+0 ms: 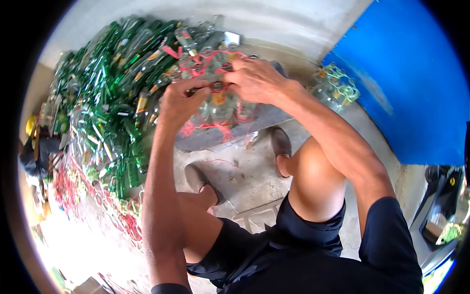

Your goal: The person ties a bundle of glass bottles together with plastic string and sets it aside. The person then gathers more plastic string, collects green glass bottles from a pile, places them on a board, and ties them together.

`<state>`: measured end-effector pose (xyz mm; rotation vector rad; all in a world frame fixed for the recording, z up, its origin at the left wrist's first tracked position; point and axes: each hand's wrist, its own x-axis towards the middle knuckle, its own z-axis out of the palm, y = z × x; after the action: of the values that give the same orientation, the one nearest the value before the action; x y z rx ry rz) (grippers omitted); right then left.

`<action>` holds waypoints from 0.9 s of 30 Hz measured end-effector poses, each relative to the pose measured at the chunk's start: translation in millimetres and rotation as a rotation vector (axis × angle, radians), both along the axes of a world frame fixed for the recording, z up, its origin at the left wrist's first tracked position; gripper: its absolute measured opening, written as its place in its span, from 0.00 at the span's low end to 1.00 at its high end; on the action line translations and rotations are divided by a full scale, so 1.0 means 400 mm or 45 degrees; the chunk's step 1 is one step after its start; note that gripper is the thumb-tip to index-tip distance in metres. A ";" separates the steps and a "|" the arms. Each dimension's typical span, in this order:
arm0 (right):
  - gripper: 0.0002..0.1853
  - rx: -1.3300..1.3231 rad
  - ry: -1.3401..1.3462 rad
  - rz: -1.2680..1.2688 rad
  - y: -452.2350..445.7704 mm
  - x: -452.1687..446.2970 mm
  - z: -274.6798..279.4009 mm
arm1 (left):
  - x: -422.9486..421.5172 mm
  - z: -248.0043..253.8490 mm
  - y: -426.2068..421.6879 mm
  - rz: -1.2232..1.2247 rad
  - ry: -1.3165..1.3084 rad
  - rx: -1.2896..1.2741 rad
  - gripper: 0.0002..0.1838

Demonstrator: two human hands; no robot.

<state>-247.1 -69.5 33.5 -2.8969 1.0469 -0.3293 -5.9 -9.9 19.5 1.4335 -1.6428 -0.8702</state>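
Observation:
A bundle of clear glass bottles (221,111) stands upright in front of me, with pink-red twine (223,131) running around it and across the bottle necks. At the bundle's near left side is my left hand (185,100), its fingers pinched together near a bottle neck; what they hold is too small to make out. My right hand (252,81) reaches over the right side of the necks with its fingers bent and closed around something hidden. The bundle rests on a grey slab (193,142).
A large pile of green and clear bottles (105,98) lies at the left. Another bundle with pale green twine (338,85) stands at the right, beside a blue panel (411,78). Loose red and green twine (128,220) lies on the floor at lower left.

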 end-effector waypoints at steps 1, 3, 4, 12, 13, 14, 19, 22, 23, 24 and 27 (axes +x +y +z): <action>0.08 -0.018 -0.047 0.029 -0.002 0.015 -0.003 | -0.004 0.013 0.005 0.010 0.018 0.045 0.13; 0.07 -0.048 -0.111 0.030 0.004 -0.002 -0.009 | -0.005 0.005 0.005 0.003 0.026 0.020 0.12; 0.07 -0.088 -0.102 0.037 0.004 -0.016 -0.018 | -0.006 -0.002 0.000 0.009 -0.008 -0.005 0.11; 0.05 -0.153 -0.052 0.009 0.023 -0.024 -0.007 | -0.030 -0.006 0.013 -0.006 0.195 0.006 0.08; 0.05 -0.144 -0.047 0.005 0.027 -0.029 -0.003 | -0.032 -0.011 0.016 -0.008 0.233 0.017 0.08; 0.05 -0.136 -0.046 0.007 0.031 -0.030 0.000 | -0.034 -0.014 0.018 -0.013 0.231 0.011 0.07; 0.05 -0.158 -0.060 -0.009 0.054 -0.062 0.013 | -0.062 -0.008 0.040 -0.013 0.259 -0.008 0.07; 0.05 -0.118 0.010 -0.068 0.084 -0.081 0.041 | -0.085 0.004 0.059 -0.012 0.271 0.017 0.07; 0.05 -0.097 0.041 -0.086 0.094 -0.086 0.053 | -0.086 0.005 0.063 -0.037 0.272 0.045 0.07; 0.05 -0.110 0.000 -0.056 0.091 -0.095 0.043 | -0.091 0.007 0.067 -0.053 0.253 0.021 0.07; 0.03 -0.159 -0.100 0.027 0.083 -0.123 -0.001 | -0.101 0.005 0.079 -0.100 0.204 -0.022 0.08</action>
<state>-296.1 -36.2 33.2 -2.9735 1.0181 -0.5213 -46.3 21.9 21.6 1.2604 -1.5906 -0.9868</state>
